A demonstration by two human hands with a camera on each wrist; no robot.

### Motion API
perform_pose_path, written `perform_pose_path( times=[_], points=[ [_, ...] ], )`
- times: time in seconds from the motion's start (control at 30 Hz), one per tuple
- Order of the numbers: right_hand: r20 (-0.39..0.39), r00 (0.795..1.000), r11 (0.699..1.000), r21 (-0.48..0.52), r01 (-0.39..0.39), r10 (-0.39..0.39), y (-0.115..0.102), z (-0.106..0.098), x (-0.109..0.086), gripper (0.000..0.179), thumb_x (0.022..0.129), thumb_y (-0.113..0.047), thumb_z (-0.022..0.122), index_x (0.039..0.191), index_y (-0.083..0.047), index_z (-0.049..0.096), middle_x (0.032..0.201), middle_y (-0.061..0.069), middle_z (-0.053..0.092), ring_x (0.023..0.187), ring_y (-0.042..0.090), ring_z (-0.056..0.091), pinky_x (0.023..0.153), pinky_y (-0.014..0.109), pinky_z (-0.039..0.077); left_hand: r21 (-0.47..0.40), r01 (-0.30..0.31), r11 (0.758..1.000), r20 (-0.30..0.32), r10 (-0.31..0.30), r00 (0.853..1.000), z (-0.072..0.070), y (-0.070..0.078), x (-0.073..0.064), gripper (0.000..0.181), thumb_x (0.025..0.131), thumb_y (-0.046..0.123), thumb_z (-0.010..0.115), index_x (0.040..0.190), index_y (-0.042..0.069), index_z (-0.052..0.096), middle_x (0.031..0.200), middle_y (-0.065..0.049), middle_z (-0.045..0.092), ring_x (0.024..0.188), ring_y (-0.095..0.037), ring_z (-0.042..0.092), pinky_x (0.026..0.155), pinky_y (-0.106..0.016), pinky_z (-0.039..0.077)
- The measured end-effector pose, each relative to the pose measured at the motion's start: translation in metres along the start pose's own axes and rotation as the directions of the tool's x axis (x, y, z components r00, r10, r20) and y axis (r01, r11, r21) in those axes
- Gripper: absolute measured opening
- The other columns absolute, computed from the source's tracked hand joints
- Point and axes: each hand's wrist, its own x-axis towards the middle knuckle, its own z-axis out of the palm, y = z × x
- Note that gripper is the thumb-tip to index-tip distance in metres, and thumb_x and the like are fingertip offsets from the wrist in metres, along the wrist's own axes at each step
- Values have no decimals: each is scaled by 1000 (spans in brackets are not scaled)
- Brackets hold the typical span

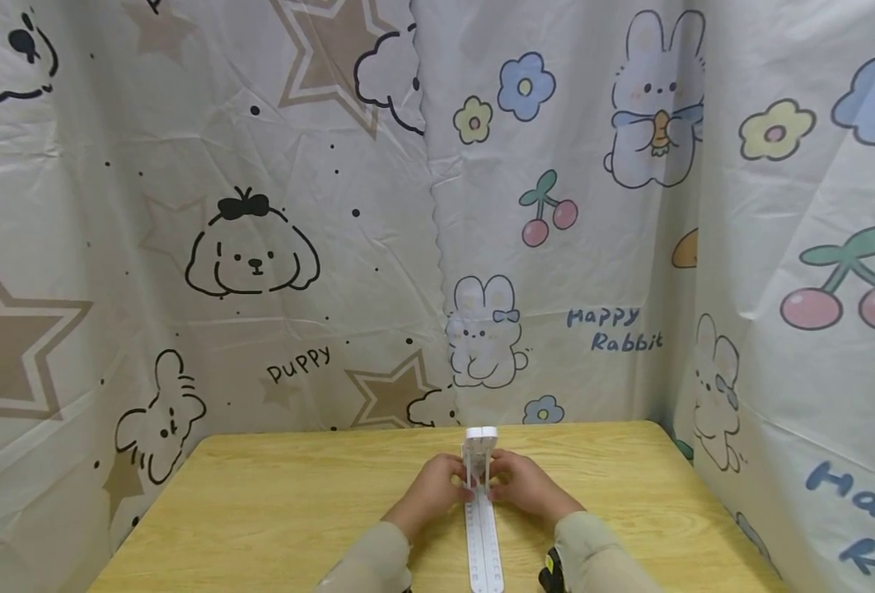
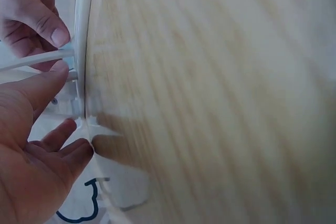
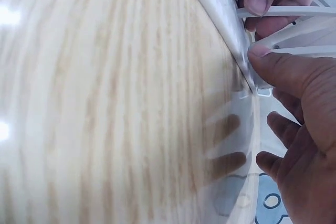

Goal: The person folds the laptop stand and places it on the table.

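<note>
1. The white plastic stand (image 1: 484, 515) is near the middle of the table (image 1: 319, 478), its long flat base (image 1: 485, 556) pointing back at the person and its upright part at the far end, topped by a blocky head (image 1: 480, 432). Lying flat lengthwise, the base probably keeps it from tipping, I'd judge.
2. The left hand (image 1: 437, 486) pinches the left side of the upright low down, thumb on a thin leg and fingers curled behind.
3. The right hand (image 1: 526, 486) mirrors it, thumb pressed to the foot of another leg (image 3: 310, 51); its lower fingers fan out loosely, and the fingertip behind the leg I can't quite make out.
4. Gripping from both sides likely evens the pressure and steadies the slim legs.
5. Pale sleeves (image 1: 371, 560) cover both forearms, and something black (image 1: 551, 570) sits by the right cuff.
6. Beyond the table's far edge hangs a curtain (image 1: 378, 177) printed with puppies, rabbits and cherries.
</note>
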Motion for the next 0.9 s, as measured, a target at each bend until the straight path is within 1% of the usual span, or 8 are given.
perform_pose_path(
  times=[0.17,0.27,0.33,0.5,0.67,0.77,0.83,0.9],
  points=[
    [18,1000,1000,5,15,-15,-1,2,3,21,80,-6,85,100,-8,77,136,14,65,131,42,55,113,62,39,64,12,998,7,-13,1000,0,-5,3,14,74,9,90,71,12,76,130,-17,66,125,-36,59,111,-52,45],
    [11,999,999,-34,30,-30,-1,2,6,22,79,-8,86,100,-10,77,127,8,69,125,38,60,110,60,43,60,34,998,30,-36,999,-1,-5,4,15,74,9,89,69,14,76,132,-15,66,128,-34,58,114,-50,43],
    [-3,1000,998,-55,29,-29,0,2,7,23,78,-10,87,99,-12,77,120,4,71,121,35,63,108,58,45,46,35,998,47,-38,998,-2,-3,5,15,74,7,89,68,13,76,132,-15,66,129,-34,57,114,-51,42],
    [-17,999,996,-80,42,-43,3,3,6,21,76,-11,88,93,-14,76,109,-4,71,109,26,67,101,51,51,45,29,999,69,-33,997,-3,2,4,17,73,6,89,67,12,75,133,-13,66,132,-33,55,117,-50,40],
    [-11,997,992,-99,80,-81,3,5,5,16,75,-8,87,82,-12,74,99,-5,68,96,16,64,92,41,54,54,13,998,73,-17,997,-3,3,2,18,74,6,89,67,12,73,134,-10,66,132,-31,57,116,-49,41],
    [-17,997,990,-120,77,-80,2,5,5,14,76,-8,87,82,-11,74,104,-2,71,100,21,66,95,45,54,63,-8,998,89,2,996,-3,3,3,16,76,5,87,68,10,73,135,-9,66,128,-30,60,113,-48,45],
    [-17,998,991,-118,62,-65,0,6,4,13,77,-7,86,84,-10,76,115,5,73,110,28,67,101,50,52,70,-19,997,108,11,994,-3,2,4,16,79,5,85,69,9,73,135,-8,66,127,-30,60,112,-48,46],
    [-18,999,992,-119,45,-47,0,7,4,12,78,-7,85,85,-11,76,128,13,70,120,35,64,107,55,48,69,-24,997,123,16,992,-2,0,4,16,82,6,83,69,9,73,137,-8,65,128,-30,60,111,-48,46]
  ],
)
